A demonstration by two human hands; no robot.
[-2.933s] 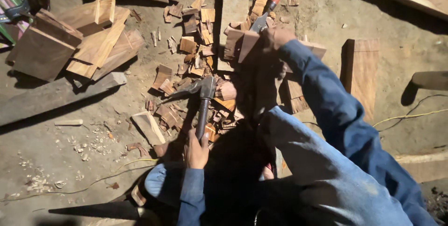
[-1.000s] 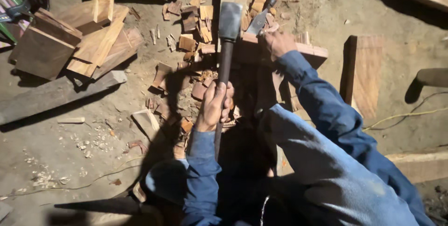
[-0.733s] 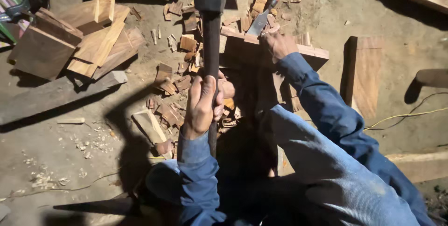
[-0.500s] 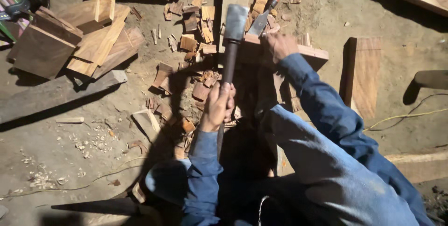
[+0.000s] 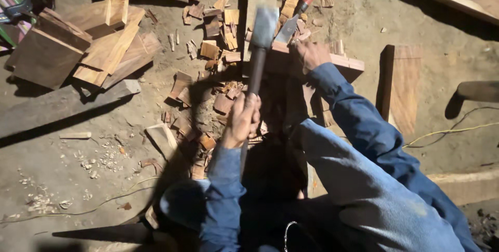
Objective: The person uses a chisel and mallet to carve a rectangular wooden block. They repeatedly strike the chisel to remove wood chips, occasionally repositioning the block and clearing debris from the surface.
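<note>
left hand point(image 5: 243, 119) – fingers clamped mid-handle on the hammer point(image 5: 258, 49), head blurred at 12 o'clock | right hand point(image 5: 307, 54) – fingers closed, steadying the red-handled chisel point(image 5: 299, 10) on the wood block point(image 5: 332, 65) | handling: hammer looks head-heavy, stiff; grip lower for leverage | offcuts point(image 5: 208, 49) on the floor at 10 o'clock

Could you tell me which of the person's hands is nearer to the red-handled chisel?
Right. The right hand rests on the wood block just beside the chisel blade; the left hand grips the hammer handle, lower down and farther away.
</note>
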